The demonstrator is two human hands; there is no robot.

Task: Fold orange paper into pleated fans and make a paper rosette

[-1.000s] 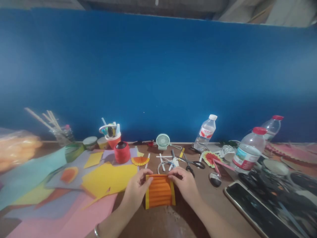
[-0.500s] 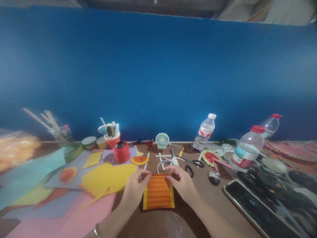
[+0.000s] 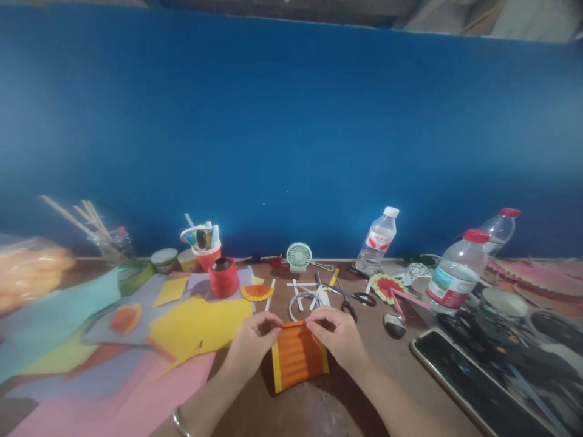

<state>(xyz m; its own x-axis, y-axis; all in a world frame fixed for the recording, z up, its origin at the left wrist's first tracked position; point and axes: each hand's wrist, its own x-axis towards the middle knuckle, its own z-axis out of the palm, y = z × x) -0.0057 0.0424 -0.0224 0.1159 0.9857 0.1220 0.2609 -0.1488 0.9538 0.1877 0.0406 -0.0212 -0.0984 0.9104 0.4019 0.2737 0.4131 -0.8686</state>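
Note:
An orange pleated paper (image 3: pixel 301 357) with yellow side borders hangs between my hands at the front middle of the table. My left hand (image 3: pixel 255 341) pinches its top left corner between thumb and fingers. At the top right corner, my right hand (image 3: pixel 336 335) closes on the same sheet. The far edge of the paper shows a narrow fold, and its near edge tilts, lower on the left. Just beyond my hands lie a white cable loop (image 3: pixel 294 306), paper strips and black scissors (image 3: pixel 350 298). A small orange and yellow fan (image 3: pixel 257 293) lies beyond my left hand.
Coloured sheets (image 3: pixel 204 325) cover the left side, beside a red thread spool (image 3: pixel 223 277) and a pen cup (image 3: pixel 207 254). A small fan (image 3: pixel 299 257) stands at the back. Bottles (image 3: pixel 377 241), a mouse (image 3: pixel 394 325) and a phone (image 3: pixel 460 376) occupy the right.
The orange paper has shifted slightly right and turned, its lower left corner now nearer me. Both hands have kept their pinch on its top edge.

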